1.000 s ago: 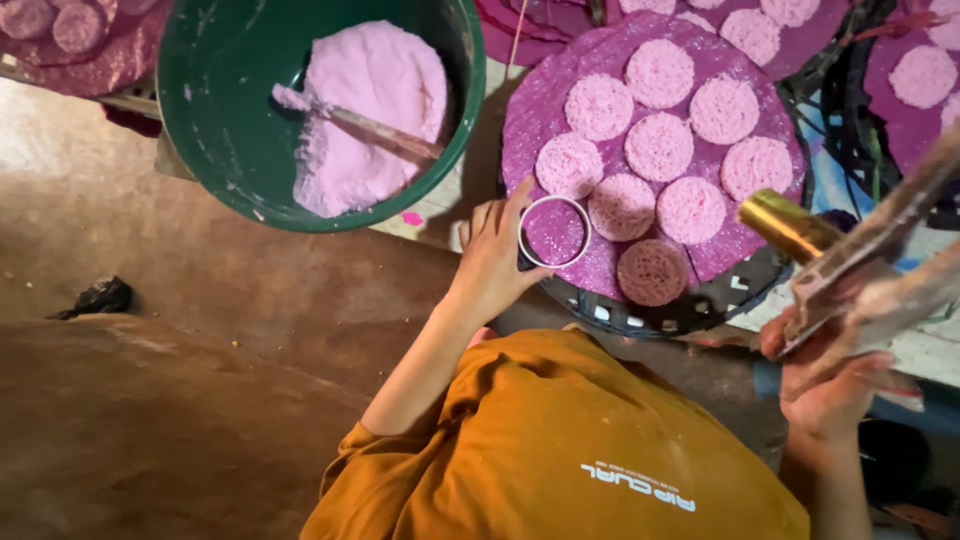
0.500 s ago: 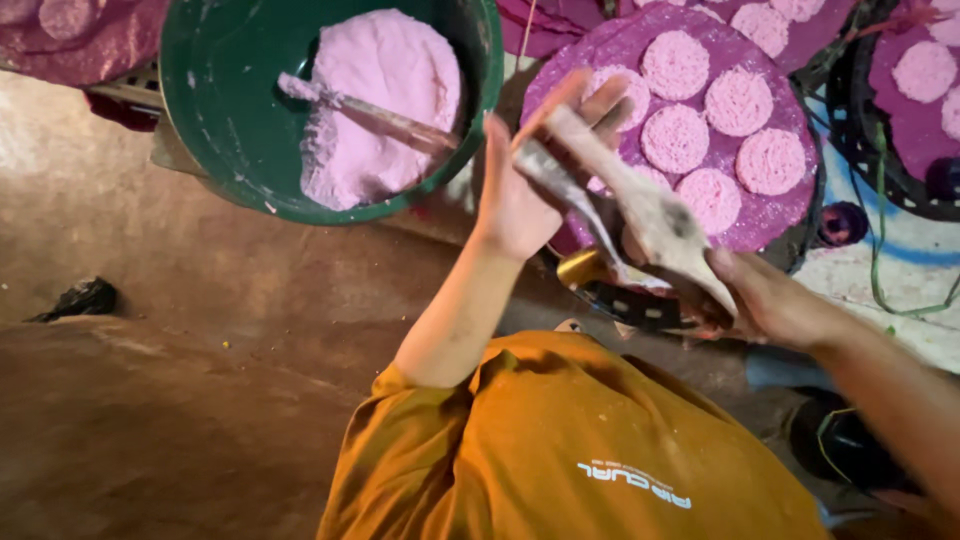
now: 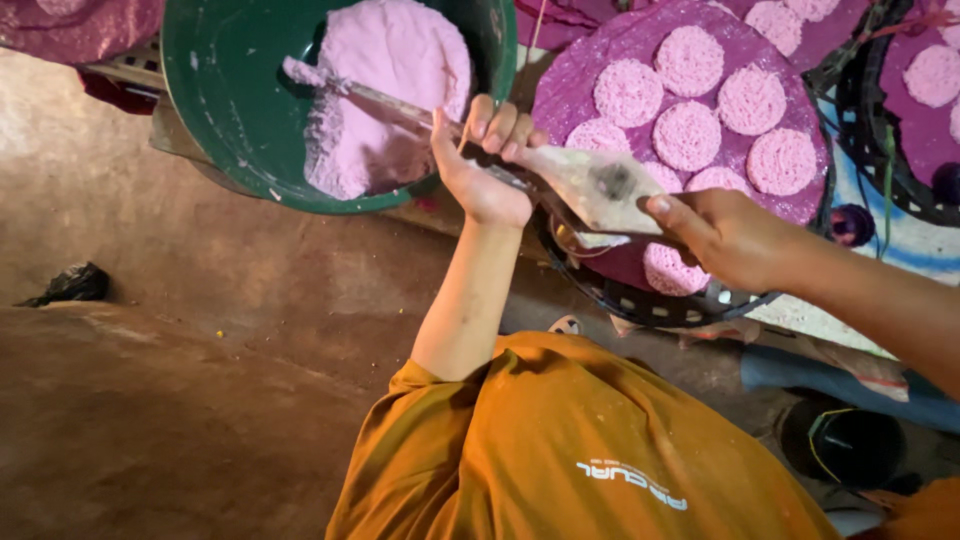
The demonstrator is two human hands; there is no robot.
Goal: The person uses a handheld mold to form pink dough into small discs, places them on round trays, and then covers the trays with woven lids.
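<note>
- Both hands have come together! A second ago we had the left hand down on the tray with a small ring and the right hand off at 3 o'clock; now they share one tool.
- Our left hand (image 3: 485, 170) has its fingers (image 3: 500, 125) curled tight round the narrow end of the pale flat metal blade (image 3: 600, 185), right at the basin's edge.
- Our right hand (image 3: 730, 240) pinches the wide end, thumb pressed on top, the other fingers tucked beneath and hidden.
- The blade lies between the two hands, slanting from 10 o'clock to 4 o'clock across the tray's near edge.
- A bit of rounded metal shows under it; we cannot tell whether that is the ring.
- At 11 o'clock the round green plastic basin (image 3: 230, 140) holds the heap of pink crumbly mix (image 3: 390, 70), a mix-coated stick (image 3: 350, 90) lying across it.
- At 1 o'clock the round purple-covered tray (image 3: 580, 85) carries the round pink lacy cakes (image 3: 688, 135), untouched for now.
- We judge shaping has paused while the tool is handled.
</note>
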